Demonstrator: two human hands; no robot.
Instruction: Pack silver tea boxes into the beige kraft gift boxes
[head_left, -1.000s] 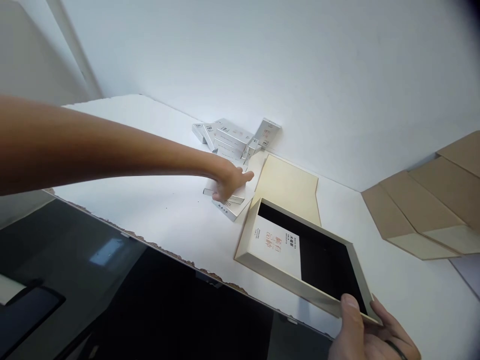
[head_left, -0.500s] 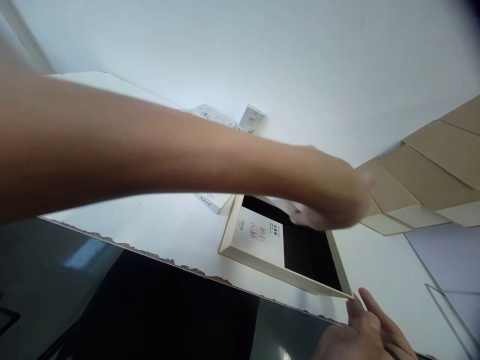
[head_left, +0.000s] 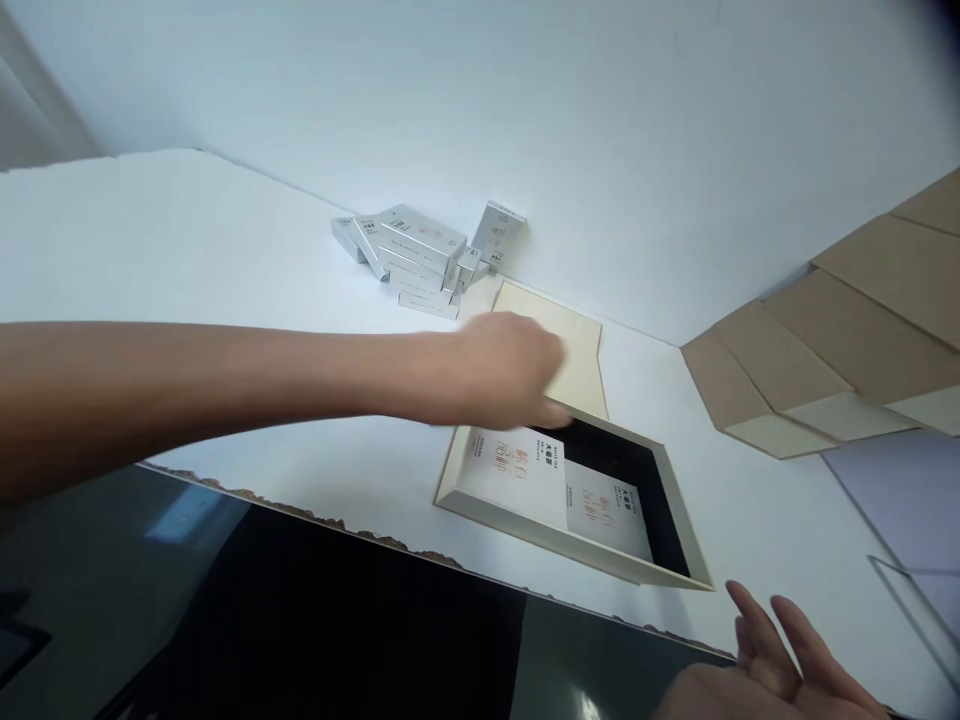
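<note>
Left hand [head_left: 514, 370], loosely curled, at the cream box [head_left: 540, 532]; right hand [head_left: 772, 675] spread and empty.
The left hand's fingers are mostly hidden, so whether it holds anything cannot be told; its thumb overlaps the box's far rim. The right hand is near the box's corner. Two white packs [head_left: 517, 465] lie inside the box; silver cartons [head_left: 424, 250] are piled farther off, near the wall [head_left: 600, 150].
</note>
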